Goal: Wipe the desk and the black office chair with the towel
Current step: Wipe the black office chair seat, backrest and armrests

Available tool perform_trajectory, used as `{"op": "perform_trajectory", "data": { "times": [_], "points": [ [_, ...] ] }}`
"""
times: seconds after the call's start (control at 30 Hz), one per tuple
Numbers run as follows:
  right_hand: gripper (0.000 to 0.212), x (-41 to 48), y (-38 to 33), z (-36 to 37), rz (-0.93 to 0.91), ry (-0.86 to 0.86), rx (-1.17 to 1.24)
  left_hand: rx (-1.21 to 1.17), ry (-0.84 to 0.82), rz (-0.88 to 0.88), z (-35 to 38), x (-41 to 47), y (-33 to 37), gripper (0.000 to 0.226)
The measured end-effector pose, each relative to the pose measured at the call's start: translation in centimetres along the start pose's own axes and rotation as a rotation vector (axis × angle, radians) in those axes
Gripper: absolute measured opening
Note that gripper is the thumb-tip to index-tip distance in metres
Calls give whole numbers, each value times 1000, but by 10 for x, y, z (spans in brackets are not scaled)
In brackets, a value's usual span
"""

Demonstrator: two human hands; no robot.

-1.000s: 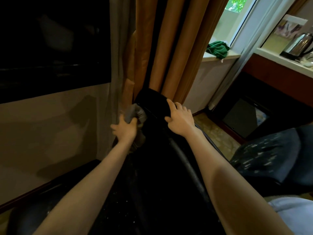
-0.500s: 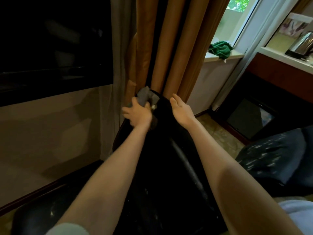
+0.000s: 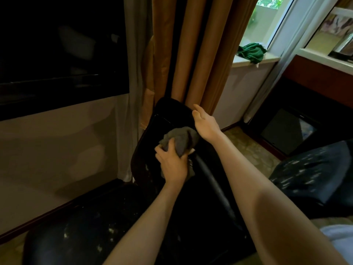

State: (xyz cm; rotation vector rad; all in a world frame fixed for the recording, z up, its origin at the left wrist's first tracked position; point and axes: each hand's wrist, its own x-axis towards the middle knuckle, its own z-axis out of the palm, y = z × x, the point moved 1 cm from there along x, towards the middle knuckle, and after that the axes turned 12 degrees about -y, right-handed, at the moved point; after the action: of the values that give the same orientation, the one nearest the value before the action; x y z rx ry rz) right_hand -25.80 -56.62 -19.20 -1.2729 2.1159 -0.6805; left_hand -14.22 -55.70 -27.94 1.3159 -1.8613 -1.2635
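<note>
Writing: no brand, label or readable text shows on any thing in view.
Left hand (image 3: pixel 172 165): closed around the towel (image 3: pixel 179 138), fingers curled over the bunched cloth, back of the hand toward the camera; the forearm comes up from 6 o'clock.
Right hand (image 3: pixel 205 124): laid on the top right edge of the chair (image 3: pixel 166 115) back, fingers together and wrapped over the far side, so I cannot tell how firmly they grip; the forearm comes in long from 5 o'clock.
Towel: grey, crumpled, pressed on the front of the chair back at the centre of the view, just at 7 o'clock from the right hand and touching its wrist side.
Chair: black and glossy, its back tilted, the top at 12 o'clock from the towel; the seat lies at 6 o'clock, with pale specks on it.
Curtain (image 3: pixel 193 54): brown folds that hang behind the chair top, at 12 o'clock.
Screen (image 3: pixel 57 50): dark panel on the wall at 10 o'clock.
Green cloth (image 3: pixel 251 52): a heap on the window sill (image 3: pixel 246 63) at 2 o'clock, well apart from the hands.
Second seat (image 3: pixel 313 173): dark, speckled, at 4 o'clock.
Kettle (image 3: pixel 345 45): shiny metal, cut by the right edge, on a white ledge at 2 o'clock.
</note>
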Motion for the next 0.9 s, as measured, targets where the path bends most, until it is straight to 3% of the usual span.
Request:
{"op": "perform_trajectory", "data": {
  "times": [0.1,0.27,0.4,0.53,0.73,0.9],
  "points": [
    [48,-2,-8,3,-37,-17,-100,-138,-46,-212,-31,17,-19,46],
    [50,-21,-3,3,-164,32,-194,-168,-47,-85,-53,-7,-27,41],
    [52,-62,2,2,-184,110,-461,-150,-53,-43,-32,-50,-5,37],
    [54,-114,11,13,-160,192,-522,-79,-120,56,1,-70,1,45],
    [64,-190,51,36,200,253,-722,-136,-286,-325,-22,-60,-55,53],
    [69,-211,55,46,317,381,-581,-130,-252,-277,-37,-92,-58,43]
  ]
}}
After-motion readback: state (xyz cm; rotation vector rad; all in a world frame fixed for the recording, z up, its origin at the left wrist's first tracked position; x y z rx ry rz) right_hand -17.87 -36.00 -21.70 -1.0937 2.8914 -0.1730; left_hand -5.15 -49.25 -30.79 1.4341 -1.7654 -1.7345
